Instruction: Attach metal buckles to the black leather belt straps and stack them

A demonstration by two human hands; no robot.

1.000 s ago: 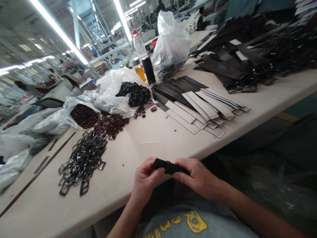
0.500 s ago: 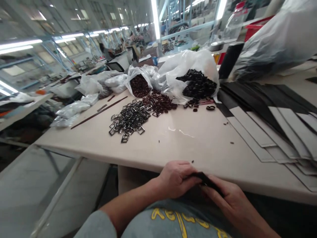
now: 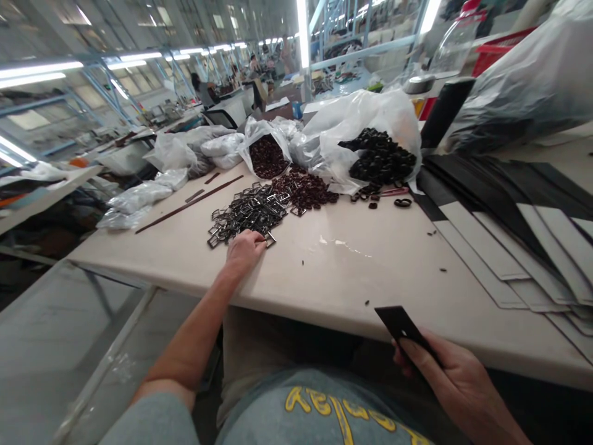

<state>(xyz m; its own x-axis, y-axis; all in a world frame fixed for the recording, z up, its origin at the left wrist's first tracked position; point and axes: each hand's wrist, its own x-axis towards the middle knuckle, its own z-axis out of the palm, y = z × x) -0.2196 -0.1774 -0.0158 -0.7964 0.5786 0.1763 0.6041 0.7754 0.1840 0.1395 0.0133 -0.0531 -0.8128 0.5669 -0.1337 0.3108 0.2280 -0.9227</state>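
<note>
My left hand (image 3: 245, 248) is at the front edge of a heap of dark metal buckles (image 3: 254, 207) on the table. Its fingers are closed in a pinch on a buckle (image 3: 270, 240), most of which shows just past the fingertips. Low over the table's front edge, my right hand (image 3: 447, 371) grips a black leather strap (image 3: 399, 324) between thumb and fingers. The strap's flat end points up and to the left, and a small pale slot shows near the thumb. The rest of the strap is hidden by the hand.
Dark brown loops (image 3: 308, 190) lie beside the buckles, with more in a plastic bag (image 3: 248, 151). Another bag (image 3: 319, 145) holds black loops. Black strips with pale undersides (image 3: 486, 247) are stacked at right. A long brown strip (image 3: 189, 204) lies at left on the table (image 3: 333, 278).
My left hand has let go of the black strap and moved left and forward to the buckles. My right hand keeps the strap, whose free end now shows.
</note>
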